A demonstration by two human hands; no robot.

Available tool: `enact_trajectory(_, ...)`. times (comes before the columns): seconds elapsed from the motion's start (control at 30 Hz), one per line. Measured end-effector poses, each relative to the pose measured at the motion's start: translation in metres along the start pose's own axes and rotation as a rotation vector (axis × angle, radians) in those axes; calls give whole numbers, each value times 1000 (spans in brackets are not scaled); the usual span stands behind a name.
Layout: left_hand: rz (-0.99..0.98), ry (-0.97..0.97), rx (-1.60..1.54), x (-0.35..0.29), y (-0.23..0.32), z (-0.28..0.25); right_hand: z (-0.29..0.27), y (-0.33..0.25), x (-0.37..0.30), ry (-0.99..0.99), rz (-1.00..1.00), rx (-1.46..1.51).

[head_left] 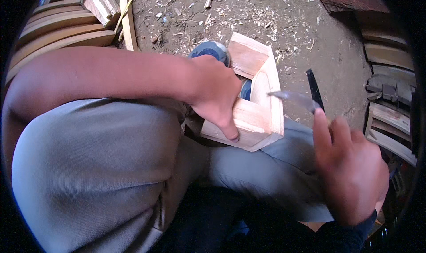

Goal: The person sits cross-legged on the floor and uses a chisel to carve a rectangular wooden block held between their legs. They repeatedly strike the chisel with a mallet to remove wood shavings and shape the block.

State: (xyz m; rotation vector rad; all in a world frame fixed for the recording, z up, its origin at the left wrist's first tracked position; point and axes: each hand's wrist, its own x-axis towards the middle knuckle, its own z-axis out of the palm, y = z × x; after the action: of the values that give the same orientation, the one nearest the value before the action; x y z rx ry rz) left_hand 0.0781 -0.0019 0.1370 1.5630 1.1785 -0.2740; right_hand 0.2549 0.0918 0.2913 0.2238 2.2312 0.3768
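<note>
Angled wooden frame (262, 113) looks joined at visible corners, remaining work unclear, left fingers (228, 128) clasping it, right fingers (321, 131) holding a metal-tipped tool (301, 100).

No readable text, labels, brands, numbers or signs in the head view. Nothing legible on any surface (rim dark, some parts motion-blurred).

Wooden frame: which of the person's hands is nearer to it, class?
Left. The left hand grips the wooden frame; the right hand is apart, off to its right, holding a bladed tool.
</note>
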Motion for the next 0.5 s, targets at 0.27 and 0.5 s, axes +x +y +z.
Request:
enact_trajectory(0.27, 2, -30, -9, 3, -1, 0, 3, 1, -1, 65, -64, -63)
enact_trajectory(0.5, -13, -8, 21, 2, 1, -3, 17, -4, -2, 58, -42, -25)
